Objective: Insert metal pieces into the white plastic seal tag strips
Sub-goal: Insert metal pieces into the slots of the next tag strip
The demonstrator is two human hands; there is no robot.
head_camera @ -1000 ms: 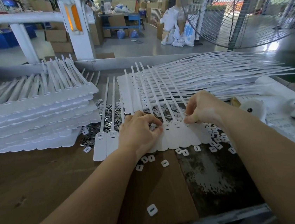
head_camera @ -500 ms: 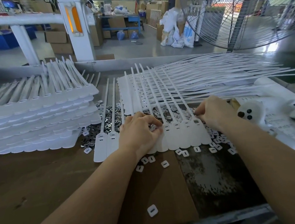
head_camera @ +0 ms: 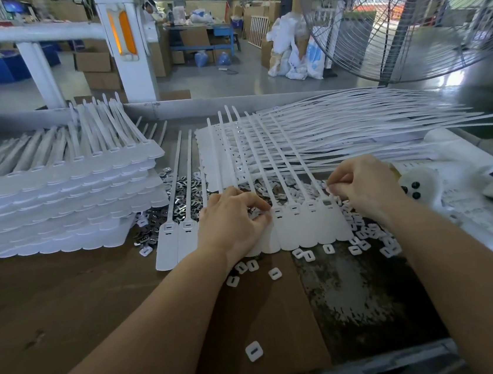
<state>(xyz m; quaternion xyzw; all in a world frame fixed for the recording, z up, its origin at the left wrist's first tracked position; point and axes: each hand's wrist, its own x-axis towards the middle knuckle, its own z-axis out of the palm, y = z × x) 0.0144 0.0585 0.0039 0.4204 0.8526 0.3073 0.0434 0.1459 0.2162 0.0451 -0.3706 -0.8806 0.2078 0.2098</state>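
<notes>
We see a joined row of white seal tag strips (head_camera: 308, 229) lying flat on the brown worktable (head_camera: 69, 314), tails pointing far. The left hand (head_camera: 231, 222) rests on the row's left part, its curled fingertips pressing at a tag head. The right hand (head_camera: 362, 189) hovers at the row's right end, thumb and forefinger pinched together; whether they hold a piece we cannot tell. Metal pieces (head_camera: 180, 209) lie heaped just beyond the row, small white caps (head_camera: 364, 235) scattered near right. Stacked tag sheets (head_camera: 63, 204) sit at left.
</notes>
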